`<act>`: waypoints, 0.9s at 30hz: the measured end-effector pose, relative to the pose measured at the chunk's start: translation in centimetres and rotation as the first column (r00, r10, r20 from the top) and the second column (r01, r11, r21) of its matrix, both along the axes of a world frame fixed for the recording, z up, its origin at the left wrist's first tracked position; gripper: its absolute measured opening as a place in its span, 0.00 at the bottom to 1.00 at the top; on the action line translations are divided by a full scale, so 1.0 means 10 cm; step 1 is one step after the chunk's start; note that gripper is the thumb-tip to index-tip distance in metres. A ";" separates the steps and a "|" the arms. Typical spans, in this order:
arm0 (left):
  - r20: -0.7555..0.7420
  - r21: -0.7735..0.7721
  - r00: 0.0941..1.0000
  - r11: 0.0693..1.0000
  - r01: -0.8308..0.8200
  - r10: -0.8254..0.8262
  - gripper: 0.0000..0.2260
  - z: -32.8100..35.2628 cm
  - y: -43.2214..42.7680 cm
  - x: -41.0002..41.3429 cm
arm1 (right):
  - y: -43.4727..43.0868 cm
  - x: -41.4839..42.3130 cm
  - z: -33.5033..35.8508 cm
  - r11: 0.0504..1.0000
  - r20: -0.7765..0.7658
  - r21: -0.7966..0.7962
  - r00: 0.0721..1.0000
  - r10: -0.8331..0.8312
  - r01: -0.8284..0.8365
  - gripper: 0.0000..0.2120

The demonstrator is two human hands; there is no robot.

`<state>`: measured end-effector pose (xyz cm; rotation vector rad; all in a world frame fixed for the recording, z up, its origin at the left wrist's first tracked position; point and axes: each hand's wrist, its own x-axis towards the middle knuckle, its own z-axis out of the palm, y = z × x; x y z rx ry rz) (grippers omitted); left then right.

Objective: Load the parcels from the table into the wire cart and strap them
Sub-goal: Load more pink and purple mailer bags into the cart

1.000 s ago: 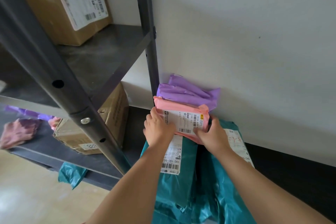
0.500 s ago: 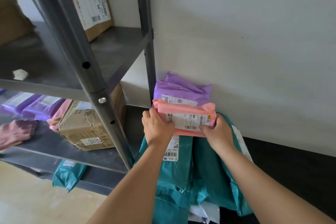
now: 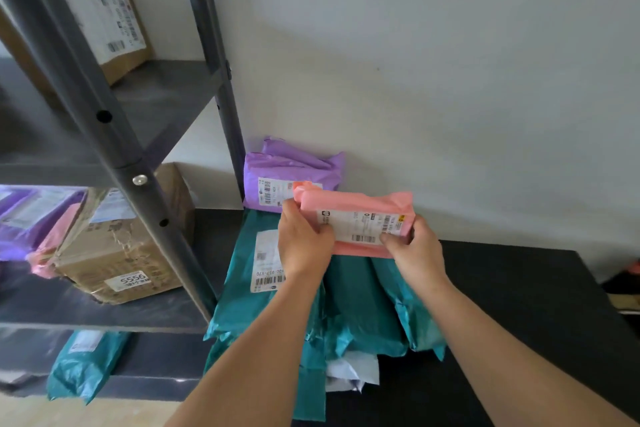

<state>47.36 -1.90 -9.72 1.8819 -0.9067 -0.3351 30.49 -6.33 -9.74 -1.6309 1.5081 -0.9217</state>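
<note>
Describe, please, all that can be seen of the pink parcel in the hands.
The pink parcel is a soft plastic mailing bag, wrinkled, with folded ends. A white label with barcodes covers most of its front. The left hand and right hand grip its two ends and hold it tilted, label toward the camera, over the teal parcels and in front of a purple parcel, near the wall.

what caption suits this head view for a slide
A pink parcel gripped by the left hand and right hand above teal parcels on a black table
</note>
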 end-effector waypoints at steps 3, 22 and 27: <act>0.001 0.002 0.999 0.999 0.050 -0.050 0.16 0.01 -0.03 -0.21 | 0.01 -0.25 0.01 0.999 -0.007 -0.003 0.999 -0.039 0.039 0.11; 0.001 0.005 0.883 0.883 0.469 -0.469 0.17 -0.15 0.36 -3.21 | 0.91 -3.29 -0.05 0.895 -0.071 0.008 0.893 -0.444 0.445 0.17; -0.014 0.056 0.837 0.835 0.547 -0.548 0.27 -0.26 0.49 -4.07 | 1.30 -4.15 -0.08 0.852 -0.103 0.072 0.854 -0.510 0.518 0.18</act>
